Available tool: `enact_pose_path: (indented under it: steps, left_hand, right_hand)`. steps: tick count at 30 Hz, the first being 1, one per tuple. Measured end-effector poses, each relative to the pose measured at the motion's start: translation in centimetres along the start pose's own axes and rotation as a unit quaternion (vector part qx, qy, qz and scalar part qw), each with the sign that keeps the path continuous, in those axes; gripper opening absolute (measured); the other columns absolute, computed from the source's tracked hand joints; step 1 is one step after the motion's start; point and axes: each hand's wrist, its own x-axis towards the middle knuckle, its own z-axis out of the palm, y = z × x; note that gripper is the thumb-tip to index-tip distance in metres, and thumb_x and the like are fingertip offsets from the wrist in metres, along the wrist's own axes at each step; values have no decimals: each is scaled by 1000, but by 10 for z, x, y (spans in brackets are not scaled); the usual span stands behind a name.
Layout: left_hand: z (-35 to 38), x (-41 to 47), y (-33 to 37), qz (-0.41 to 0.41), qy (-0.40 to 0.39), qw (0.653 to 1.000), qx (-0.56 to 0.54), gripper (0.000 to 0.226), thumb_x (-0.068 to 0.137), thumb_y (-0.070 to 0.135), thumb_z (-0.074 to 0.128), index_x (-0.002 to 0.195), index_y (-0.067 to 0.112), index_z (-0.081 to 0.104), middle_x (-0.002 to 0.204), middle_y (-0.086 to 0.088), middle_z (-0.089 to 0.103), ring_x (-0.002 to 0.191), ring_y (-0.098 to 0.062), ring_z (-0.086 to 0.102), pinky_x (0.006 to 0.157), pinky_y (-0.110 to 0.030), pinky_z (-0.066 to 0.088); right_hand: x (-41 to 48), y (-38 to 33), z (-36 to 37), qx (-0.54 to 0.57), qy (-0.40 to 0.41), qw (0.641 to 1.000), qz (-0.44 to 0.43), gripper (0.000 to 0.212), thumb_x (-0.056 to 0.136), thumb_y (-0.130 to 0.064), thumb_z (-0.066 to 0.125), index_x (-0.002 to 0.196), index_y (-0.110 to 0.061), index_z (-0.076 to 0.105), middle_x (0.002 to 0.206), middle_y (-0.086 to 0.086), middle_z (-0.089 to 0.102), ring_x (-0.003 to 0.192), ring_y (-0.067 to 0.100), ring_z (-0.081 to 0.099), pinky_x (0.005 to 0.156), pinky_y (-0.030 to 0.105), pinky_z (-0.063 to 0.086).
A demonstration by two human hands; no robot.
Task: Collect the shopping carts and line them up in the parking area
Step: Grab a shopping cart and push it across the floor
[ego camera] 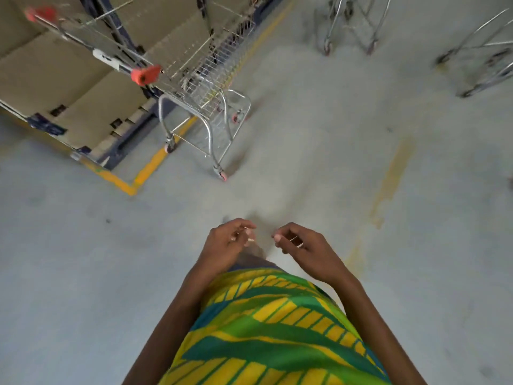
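Shopping carts stand scattered: one point(194, 87) far left beside the stacked boxes point(69, 79), its basket seemingly empty, two more point(352, 23) point(483, 54) far right, well apart. By my reading, nothing is lined up yet. Your left hand point(227, 240) and right hand point(302, 245) hang loosely curled, grasping nothing.

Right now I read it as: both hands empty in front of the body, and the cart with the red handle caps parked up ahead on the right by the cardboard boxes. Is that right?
One slip: the head view shows the cart ahead on the left, not the right, beside the cardboard boxes. The rest stands: left hand and right hand hold nothing, fingers loosely curled.
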Motion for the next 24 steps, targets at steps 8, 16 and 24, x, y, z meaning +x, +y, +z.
enact_pose_path:
  steps: [8,16,24]
  left_hand:
    - [-74,156,90,70,39,996,48,15,95,32,58,102,34,72,88,17,75,84,-9,70,88,-40,56]
    - [-90,228,105,66,12,981,180,16,100,39,54,109,38,68,87,18,66,80,-2,63,81,-34,53]
    - [-120,271,89,-47,138,988,43,16,96,28,63,106,35,73,101,21,72,88,-2,67,78,-20,51]
  right_hand:
    - [139,-78,-54,-52,-25,995,-77,12,104,-35,60,105,-29,70,102,-15,72,92,9,68,83,29,54]
    - [257,-94,-98,-53,-64,995,-54,19,99,-47,57,102,-33,69,95,-13,72,87,10,69,85,42,55]
    - [402,-129,-124,-148,-198,966,-72,13,98,-46,62,105,-36,68,100,-15,71,95,4,66,92,38,53]
